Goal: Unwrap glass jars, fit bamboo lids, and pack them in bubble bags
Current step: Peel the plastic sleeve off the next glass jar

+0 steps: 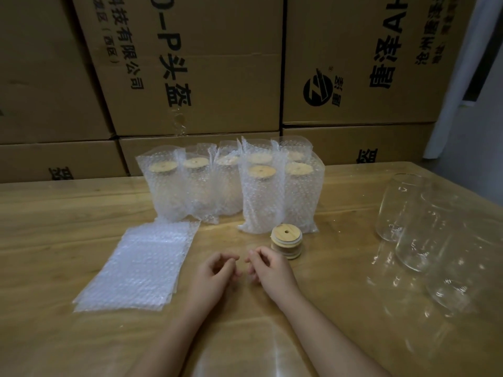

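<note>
I log several bagged jars (261, 197) at the desk's (54, 213) far edge, bare jars (424, 235) by the right edge unlidded; left hand (215, 276), right hand (268, 270): grip loose, empty.

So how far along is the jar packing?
Done: seven bagged, lidded jars stand at the back. In hand: nothing; left hand and right hand rest empty. Left: several lidless glass jars, a lid stack, flat bubble bags.
</note>
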`<control>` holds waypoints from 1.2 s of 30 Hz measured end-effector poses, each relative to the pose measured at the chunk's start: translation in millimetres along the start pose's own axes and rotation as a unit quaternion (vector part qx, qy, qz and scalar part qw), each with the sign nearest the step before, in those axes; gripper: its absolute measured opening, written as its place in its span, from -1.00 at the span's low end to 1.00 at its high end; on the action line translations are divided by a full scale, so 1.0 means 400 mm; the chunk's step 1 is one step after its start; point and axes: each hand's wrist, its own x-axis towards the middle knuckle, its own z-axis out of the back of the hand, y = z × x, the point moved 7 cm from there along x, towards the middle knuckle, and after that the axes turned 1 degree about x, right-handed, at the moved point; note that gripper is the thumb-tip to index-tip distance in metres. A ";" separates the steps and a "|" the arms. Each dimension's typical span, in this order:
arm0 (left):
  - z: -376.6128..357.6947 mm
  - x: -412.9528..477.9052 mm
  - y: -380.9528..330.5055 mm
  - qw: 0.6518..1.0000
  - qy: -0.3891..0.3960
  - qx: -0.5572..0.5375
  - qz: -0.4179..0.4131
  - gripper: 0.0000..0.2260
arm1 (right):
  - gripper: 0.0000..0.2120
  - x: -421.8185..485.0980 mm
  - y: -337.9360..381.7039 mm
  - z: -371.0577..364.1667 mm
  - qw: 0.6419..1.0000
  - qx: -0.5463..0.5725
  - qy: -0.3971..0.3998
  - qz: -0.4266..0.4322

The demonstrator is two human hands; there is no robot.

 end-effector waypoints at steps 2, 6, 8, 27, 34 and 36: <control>-0.004 -0.016 -0.002 1.000 0.012 0.011 -0.009 -0.86 | -0.78 -0.003 -0.001 -0.004 1.000 -0.031 0.007 -0.003; 0.007 -0.039 -0.007 0.998 0.020 0.055 -0.026 -0.85 | -0.75 -0.015 0.011 -0.009 0.996 -0.092 0.017 0.010; 0.018 -0.043 -0.004 0.998 0.004 0.055 -0.019 -0.86 | -0.75 -0.028 0.016 -0.005 0.996 -0.087 0.020 0.009; 0.007 -0.056 -0.012 0.990 0.029 0.134 -0.023 -0.86 | -0.67 -0.319 0.291 0.630 0.739 -0.548 -0.391 -0.039; 0.006 -0.055 -0.002 0.991 0.035 0.125 -0.012 -0.87 | -0.68 -0.302 0.289 0.558 0.777 -0.558 -0.290 -0.020; 0.010 -0.051 0.001 0.996 0.028 0.090 -0.004 -0.86 | -0.75 -0.310 0.328 0.507 0.805 -0.520 -0.283 0.045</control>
